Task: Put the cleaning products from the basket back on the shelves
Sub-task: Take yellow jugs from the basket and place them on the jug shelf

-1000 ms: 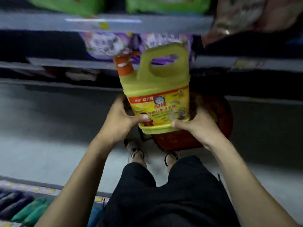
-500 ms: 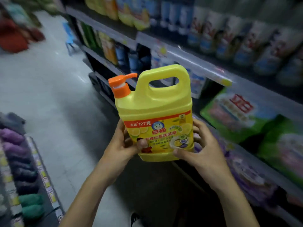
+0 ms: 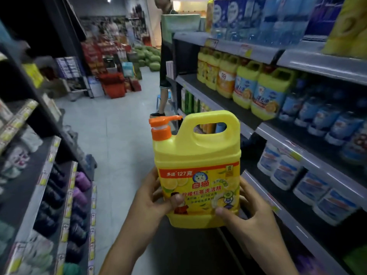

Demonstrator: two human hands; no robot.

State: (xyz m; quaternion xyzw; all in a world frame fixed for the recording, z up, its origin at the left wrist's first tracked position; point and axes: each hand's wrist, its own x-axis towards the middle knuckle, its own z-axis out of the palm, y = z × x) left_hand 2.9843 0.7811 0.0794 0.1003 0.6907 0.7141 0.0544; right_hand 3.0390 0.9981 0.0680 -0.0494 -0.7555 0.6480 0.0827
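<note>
yellow plastic detergent jug with orange pump cap (image 3: 196,155): upright, mid-aisle, level with grey metal shelves (image 3: 246,120) | left hand (image 3: 151,203): grasps jug's lower left | right hand (image 3: 250,217): grasps its lower right, thumb on label

Upright yellow detergent jug (image 3: 196,155), orange pump

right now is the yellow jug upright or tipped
Upright: the yellow jug has its orange pump on top, base down, gripped low by the left hand and right hand.
</note>
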